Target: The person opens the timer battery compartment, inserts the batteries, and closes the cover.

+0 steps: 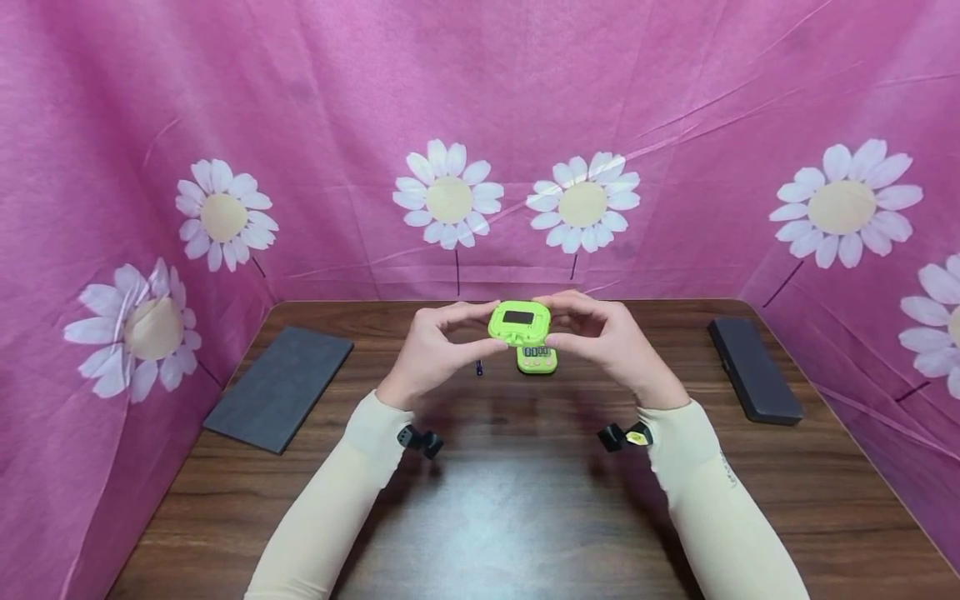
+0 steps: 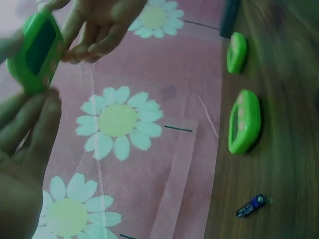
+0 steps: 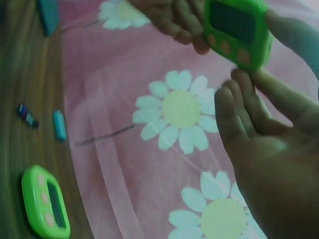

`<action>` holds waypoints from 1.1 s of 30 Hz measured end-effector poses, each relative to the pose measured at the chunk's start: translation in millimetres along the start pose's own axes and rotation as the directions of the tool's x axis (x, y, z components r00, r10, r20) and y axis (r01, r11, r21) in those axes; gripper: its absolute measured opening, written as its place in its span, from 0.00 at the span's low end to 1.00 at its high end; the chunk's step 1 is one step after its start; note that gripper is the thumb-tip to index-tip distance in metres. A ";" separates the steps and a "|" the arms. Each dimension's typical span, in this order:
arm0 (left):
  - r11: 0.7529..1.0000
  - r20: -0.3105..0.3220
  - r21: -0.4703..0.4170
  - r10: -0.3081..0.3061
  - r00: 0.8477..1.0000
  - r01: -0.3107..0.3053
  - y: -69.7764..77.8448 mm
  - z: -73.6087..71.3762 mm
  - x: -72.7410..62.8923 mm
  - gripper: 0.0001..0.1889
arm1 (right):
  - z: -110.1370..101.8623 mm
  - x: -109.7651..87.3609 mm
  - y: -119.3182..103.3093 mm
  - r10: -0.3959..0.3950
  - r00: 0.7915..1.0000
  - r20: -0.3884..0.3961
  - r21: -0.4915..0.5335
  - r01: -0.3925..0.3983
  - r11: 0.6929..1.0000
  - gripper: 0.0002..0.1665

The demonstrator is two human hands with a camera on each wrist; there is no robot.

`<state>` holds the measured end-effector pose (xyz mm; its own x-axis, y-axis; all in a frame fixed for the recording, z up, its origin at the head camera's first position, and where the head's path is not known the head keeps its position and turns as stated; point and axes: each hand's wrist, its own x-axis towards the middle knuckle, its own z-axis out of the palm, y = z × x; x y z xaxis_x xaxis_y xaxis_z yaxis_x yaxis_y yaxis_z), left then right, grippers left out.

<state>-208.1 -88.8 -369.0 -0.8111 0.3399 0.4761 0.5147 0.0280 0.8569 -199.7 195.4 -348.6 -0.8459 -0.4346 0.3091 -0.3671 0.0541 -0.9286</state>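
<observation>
A lime-green digital timer (image 1: 519,323) is held up above the table, its back with a dark rectangle turned to the head camera. My left hand (image 1: 442,342) pinches its left edge between thumb and fingers, and my right hand (image 1: 600,337) grips the right edge the same way. In the right wrist view, the held timer (image 3: 237,30) shows a blank dark screen and orange buttons. Just below it, another green timer (image 1: 537,363) rests on the table with digits on its display. A further green timer (image 2: 237,53) appears in the left wrist view, hidden in the head view.
A small dark-blue battery (image 2: 251,205) lies on the table left of the timers. Near it is a teal stick-like piece (image 3: 60,125). A flat dark grey board (image 1: 281,387) lies at left, a dark oblong case (image 1: 753,371) at right. Pink flowered cloth (image 1: 517,108) surrounds the table.
</observation>
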 end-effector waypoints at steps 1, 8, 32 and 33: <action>1.000 0.033 -0.027 -0.001 0.999 0.002 1.0 -0.9 -0.1 0.28 | -1.4 -1.2 -1.3 0.015 0.999 0.031 0.029 -0.016 0.999 0.30; 0.997 0.084 -0.076 -0.004 0.996 0.010 3.3 -0.3 -0.2 0.29 | -3.0 -2.1 -5.9 0.038 0.996 0.085 0.028 -0.041 0.999 0.34; 0.987 -0.157 0.098 -0.111 0.981 0.127 0.3 13.4 0.8 0.42 | 53.1 7.8 6.4 0.064 0.914 -0.400 -0.089 -0.108 0.990 0.30; 0.987 -0.159 0.096 -0.112 0.981 0.128 0.4 13.3 0.8 0.42 | 53.3 7.6 5.6 0.056 0.915 -0.400 -0.092 -0.101 0.991 0.30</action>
<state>-204.8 -76.0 -370.9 -0.8975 0.1804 0.4024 0.4306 0.1616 0.8880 -187.6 144.4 -362.3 -0.9492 -0.0353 0.3127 -0.3138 0.1802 -0.9322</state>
